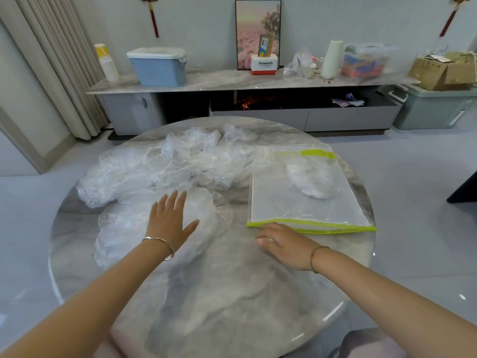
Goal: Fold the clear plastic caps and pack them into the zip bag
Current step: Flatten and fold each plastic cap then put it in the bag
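— What's in the zip bag point(296, 210)?
— Folded caps point(311, 180), towards its far end.
— Around it?
— Loose caps point(160, 166) heaped just left on the marble table point(232, 293).
— Hands?
— The left hand point(169, 218) presses one cap point(206, 215), fingers straight and spread. The right hand point(282, 244) curls at the bag's near green edge; whether it is pinching the edge is unclear.

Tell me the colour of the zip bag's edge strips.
Lime green strips on the clear zip bag, seen in the head view.
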A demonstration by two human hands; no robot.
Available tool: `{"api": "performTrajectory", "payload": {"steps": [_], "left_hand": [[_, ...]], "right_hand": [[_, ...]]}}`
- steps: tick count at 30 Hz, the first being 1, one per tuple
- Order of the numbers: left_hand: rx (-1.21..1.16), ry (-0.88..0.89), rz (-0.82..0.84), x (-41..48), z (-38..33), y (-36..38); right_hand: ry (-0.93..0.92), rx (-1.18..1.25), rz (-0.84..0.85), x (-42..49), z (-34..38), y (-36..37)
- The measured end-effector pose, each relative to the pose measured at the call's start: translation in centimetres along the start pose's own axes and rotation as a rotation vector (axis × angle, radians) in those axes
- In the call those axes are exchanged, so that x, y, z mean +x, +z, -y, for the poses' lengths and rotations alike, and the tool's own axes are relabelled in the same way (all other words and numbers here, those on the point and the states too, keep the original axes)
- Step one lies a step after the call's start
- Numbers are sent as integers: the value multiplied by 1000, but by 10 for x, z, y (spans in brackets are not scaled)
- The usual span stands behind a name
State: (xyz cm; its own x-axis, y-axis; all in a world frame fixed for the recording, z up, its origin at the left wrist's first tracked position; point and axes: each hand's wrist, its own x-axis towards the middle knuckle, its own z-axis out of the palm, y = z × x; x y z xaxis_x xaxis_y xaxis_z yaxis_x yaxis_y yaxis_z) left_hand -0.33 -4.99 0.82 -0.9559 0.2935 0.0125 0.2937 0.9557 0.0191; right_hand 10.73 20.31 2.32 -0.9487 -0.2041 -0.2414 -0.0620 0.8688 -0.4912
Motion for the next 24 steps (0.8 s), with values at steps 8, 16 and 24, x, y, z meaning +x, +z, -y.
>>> {"api": "performTrajectory", "payload": {"steps": [8, 16, 24], "left_hand": [[-341, -63, -182, 4, 11, -2], [-642, 496, -57, -29, -39, 4], [-681, 435, 96, -39, -35, 7]], "right_hand": [[-72, -47, -236, 26, 17, 2], [-300, -271, -390, 34, 15, 7], [-193, -320, -329, 31, -6, 18]]}}
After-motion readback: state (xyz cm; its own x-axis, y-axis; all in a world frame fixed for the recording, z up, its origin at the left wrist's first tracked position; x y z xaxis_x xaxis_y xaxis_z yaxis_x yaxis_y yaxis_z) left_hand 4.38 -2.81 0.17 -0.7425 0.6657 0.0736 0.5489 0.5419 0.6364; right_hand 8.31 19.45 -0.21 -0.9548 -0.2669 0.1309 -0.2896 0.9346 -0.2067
